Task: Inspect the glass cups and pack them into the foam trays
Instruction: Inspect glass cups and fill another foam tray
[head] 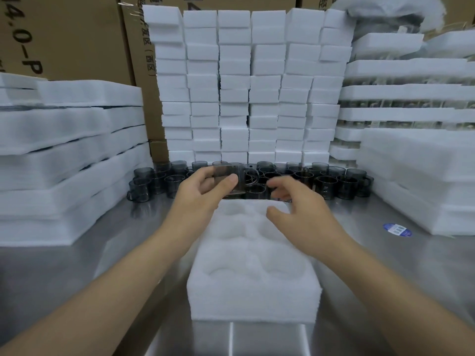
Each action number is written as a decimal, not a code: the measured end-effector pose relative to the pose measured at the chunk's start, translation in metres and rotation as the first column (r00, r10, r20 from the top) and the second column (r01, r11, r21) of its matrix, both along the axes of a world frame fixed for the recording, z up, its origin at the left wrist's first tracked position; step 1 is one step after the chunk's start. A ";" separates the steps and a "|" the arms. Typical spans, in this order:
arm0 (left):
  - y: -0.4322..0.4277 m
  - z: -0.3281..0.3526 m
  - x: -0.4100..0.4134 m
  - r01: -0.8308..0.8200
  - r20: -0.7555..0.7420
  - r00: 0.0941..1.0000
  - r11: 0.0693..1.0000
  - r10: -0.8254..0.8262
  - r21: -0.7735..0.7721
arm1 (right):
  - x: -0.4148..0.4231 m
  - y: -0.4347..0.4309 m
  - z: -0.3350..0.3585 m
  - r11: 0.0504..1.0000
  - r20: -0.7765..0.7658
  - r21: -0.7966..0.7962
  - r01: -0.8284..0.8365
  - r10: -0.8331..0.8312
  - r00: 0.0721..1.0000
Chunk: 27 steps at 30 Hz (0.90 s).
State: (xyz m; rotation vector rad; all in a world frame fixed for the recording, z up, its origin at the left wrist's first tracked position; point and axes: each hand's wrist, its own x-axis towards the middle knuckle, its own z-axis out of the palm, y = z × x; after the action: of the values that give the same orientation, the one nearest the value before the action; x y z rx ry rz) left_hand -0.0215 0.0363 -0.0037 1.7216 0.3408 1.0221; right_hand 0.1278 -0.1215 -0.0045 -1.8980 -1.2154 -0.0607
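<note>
Above the foam tray point(253, 286), left hand point(203, 194) gripping a smoky glass cup point(228, 179), right hand point(298, 206) beside it, fingers loosely spread, empty, cup rows point(331, 181) just beyond

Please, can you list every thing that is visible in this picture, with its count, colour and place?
held cup: one, smoky grey, in the left hand
loose cups: many, smoky grey, rear of table
foam tray: one, white, centre, pockets empty
foam blocks: many, white, stacked behind
foam sheets: stacks, white, left and right
cardboard boxes: several, brown, back
sticker: one, blue, table right
table: one, steel
left hand: holds cup
right hand: empty, over the tray
</note>
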 end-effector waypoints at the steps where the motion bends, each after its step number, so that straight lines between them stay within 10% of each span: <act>1: 0.004 -0.003 0.000 -0.025 -0.005 1.000 1.000 0.025 -0.008 | 0.001 0.000 0.000 0.998 -0.024 -0.068 0.003 -0.005 1.000; 27: 0.028 -0.015 -0.010 0.096 -0.356 0.934 0.966 -0.005 0.240 | -0.004 -0.004 0.004 0.992 -0.083 -0.103 -0.077 0.069 0.994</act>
State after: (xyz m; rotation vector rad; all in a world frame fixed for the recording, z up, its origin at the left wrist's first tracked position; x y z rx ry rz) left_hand -0.0310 0.0642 -0.0183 2.1433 0.4039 0.7370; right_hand 0.1234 -0.1255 -0.0008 -1.9262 -1.2543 0.1203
